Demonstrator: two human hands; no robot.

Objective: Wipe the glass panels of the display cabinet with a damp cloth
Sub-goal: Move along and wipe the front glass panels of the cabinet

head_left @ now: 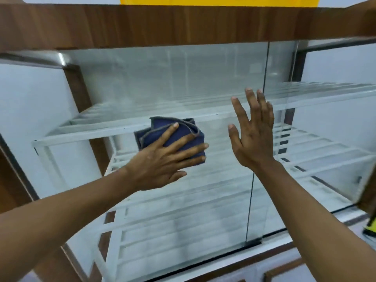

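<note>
Our left hand [162, 161] lies flat with its fingers straight and spread, pressing the folded blue cloth [188, 127] against the glass panel [162, 78] of the display cabinet [162, 23]. To the right, our right hand [252, 137] is raised at the same pane near its edge, fingers splayed and holding nothing.

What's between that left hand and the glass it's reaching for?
A folded blue cloth. The left hand presses it against the glass panel with straight, spread fingers, so the skin does not touch the glass there. The head view shows it.
</note>
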